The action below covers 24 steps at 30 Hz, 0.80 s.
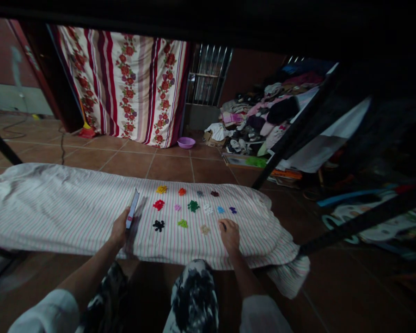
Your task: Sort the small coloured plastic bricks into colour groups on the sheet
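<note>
My left hand (119,228) grips a thin, flat box or book (133,209), pale with a red mark near its lower end, held on edge above the striped cloth. My right hand (230,233) is closed, its fingers curled over the cloth. A dark spot shows at its fingers; whether it is a small piece or shadow I cannot tell. Just left of it lies a beige pile (204,229) of small pieces, and above it a light blue pile (221,209). Nearer the left hand are a black pile (158,225) and a red pile (158,204).
More small piles, among them yellow (162,189), dark green (193,206) and lime (182,223), lie on the striped cloth (72,208). Dark metal bars (277,138) frame the right side. Beyond are a purple basin (186,142), a floral curtain (128,88) and heaped clothes (263,111).
</note>
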Available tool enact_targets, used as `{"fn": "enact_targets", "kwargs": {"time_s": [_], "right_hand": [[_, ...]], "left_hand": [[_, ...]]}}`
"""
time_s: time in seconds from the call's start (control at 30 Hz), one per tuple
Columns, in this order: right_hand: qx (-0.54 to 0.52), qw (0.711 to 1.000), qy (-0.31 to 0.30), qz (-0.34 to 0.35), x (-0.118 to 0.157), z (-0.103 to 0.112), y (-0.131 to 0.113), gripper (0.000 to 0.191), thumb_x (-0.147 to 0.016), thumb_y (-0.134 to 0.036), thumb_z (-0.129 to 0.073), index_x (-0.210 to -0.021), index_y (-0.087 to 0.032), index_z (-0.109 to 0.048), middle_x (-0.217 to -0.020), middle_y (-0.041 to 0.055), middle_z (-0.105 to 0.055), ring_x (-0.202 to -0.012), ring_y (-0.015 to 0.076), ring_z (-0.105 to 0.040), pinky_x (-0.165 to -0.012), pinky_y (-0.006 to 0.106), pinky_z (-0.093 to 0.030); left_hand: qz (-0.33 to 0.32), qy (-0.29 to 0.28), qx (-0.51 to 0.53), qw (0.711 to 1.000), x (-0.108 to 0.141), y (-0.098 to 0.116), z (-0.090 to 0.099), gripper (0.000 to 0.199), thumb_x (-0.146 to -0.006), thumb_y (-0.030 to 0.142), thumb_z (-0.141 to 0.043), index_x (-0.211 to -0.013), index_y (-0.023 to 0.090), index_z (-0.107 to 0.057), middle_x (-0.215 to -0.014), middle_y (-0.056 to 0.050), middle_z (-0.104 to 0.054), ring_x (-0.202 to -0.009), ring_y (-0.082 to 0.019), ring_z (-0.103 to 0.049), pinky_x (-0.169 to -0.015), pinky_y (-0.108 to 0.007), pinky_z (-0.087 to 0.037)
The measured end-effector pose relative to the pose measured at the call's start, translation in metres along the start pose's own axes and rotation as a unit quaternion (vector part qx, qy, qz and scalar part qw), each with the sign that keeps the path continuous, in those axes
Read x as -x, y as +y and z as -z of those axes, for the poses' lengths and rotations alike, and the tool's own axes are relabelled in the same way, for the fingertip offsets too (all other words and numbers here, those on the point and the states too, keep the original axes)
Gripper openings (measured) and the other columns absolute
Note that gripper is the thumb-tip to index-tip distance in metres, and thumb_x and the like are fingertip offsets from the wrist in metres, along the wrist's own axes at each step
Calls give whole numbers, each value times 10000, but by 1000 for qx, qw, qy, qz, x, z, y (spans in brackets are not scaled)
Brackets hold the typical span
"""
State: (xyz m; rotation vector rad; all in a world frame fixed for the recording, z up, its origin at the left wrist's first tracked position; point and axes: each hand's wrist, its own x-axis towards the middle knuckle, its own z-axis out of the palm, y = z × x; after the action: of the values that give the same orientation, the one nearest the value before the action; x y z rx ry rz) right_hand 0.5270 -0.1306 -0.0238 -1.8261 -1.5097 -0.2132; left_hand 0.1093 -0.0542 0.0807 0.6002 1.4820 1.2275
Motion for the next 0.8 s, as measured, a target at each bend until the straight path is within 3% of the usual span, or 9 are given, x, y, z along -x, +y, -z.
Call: {"fn": "enact_targets", "kwargs": {"time_s": [0.33, 0.47, 0.6, 0.7, 0.8], "right_hand": [[-30, 998, 60, 23, -5, 1, 10, 358, -895, -381, -412, -874, -189, -713, -1041, 138, -708, -1020, 263, -604, -921, 436, -425], [-24, 996, 82, 13, -12, 6, 2, 377, -888, -394, -402, -881, -185, -716, -1062, 150, -699, -1041, 271, -596, -931, 456, -431], [-28, 996, 81, 10, -25, 11, -25, 355, -865, -378, -428, -878, -176, -719, -1051, 155, -697, -1030, 275, -596, -935, 466, -437], [-42, 998, 48, 4, -37, 11, -56, 330, -847, -351, -444, -897, -177, -720, -1054, 146, -692, -1031, 268, -597, -937, 456, -449], [-78, 997, 0, -5, -47, 3, -92, 310, -825, -331, -458, -909, -186, -719, -1054, 127, -690, -1022, 250, -611, -924, 427, -478]], "left_hand": [[21, -9, 36, 999, -3, 2, 3, 407, -794, 420, -628, -979, 69, -717, -762, -77, -688, -767, -197, -652, -777, -306, -516], [18, -25, 52, 998, -5, 1, 8, 410, -778, 436, -639, -968, 81, -716, -764, -70, -689, -774, -202, -661, -773, -317, -523], [-1, -47, 72, 996, -7, 4, 13, 399, -716, 428, -701, -929, 91, -715, -795, -77, -700, -840, -234, -670, -796, -351, -526], [-10, -53, 87, 995, -9, 10, 15, 330, -697, 376, -729, -890, 109, -710, -832, -63, -707, -904, -219, -661, -838, -320, -512], [-1, -81, 113, 990, -10, 14, 16, 269, -721, 353, -717, -861, 125, -693, -801, -45, -700, -823, -179, -666, -788, -276, -522]]}}
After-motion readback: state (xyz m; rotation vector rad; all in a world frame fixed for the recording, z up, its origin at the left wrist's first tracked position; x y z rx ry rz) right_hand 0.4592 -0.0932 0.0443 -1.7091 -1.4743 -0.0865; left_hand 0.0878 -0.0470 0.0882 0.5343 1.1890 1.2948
